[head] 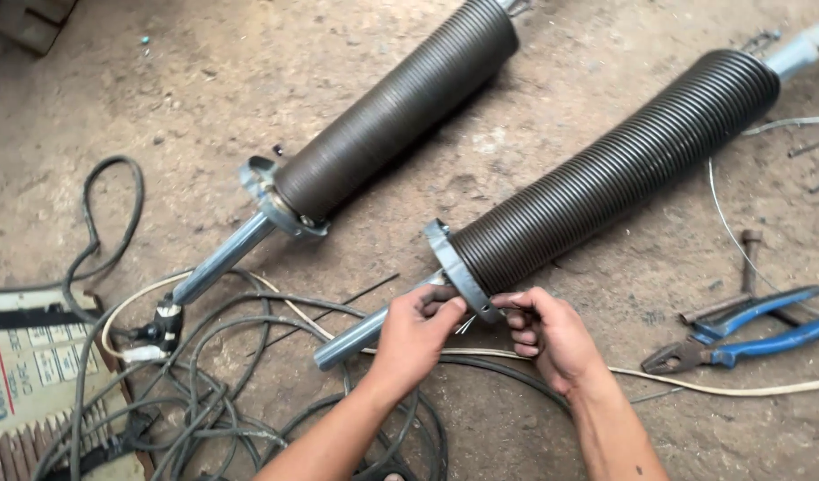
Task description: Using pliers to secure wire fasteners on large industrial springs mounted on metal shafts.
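In the head view, both hands are working at the near end of a long dark steel coil spring wound tightly around a grey metal pipe (pixel 605 183), which is lying diagonally on the rough concrete floor (pixel 249 71), running from the middle toward the upper right corner. The left hand (pixel 416 331) is pinching the lower edge of the round grey metal flange (pixel 452 267) at the spring's end, with fingers curled around it and the pipe below. The right hand (pixel 545 331) is closing its fingertips on the same edge, and some thin wire seems to be sitting between the two hands, though it is too small to tell surely. This spring is looking heavy, stiff and a little oily, so the bare pipe or the flange is probably the safest place to grip. A second similar dark spring on a pipe (pixel 396 111) is lying parallel to the left. Blue-handled pliers (pixel 739 343) are resting near the right edge, and tangled black cables (pixel 222 392) are covering the lower left corner.
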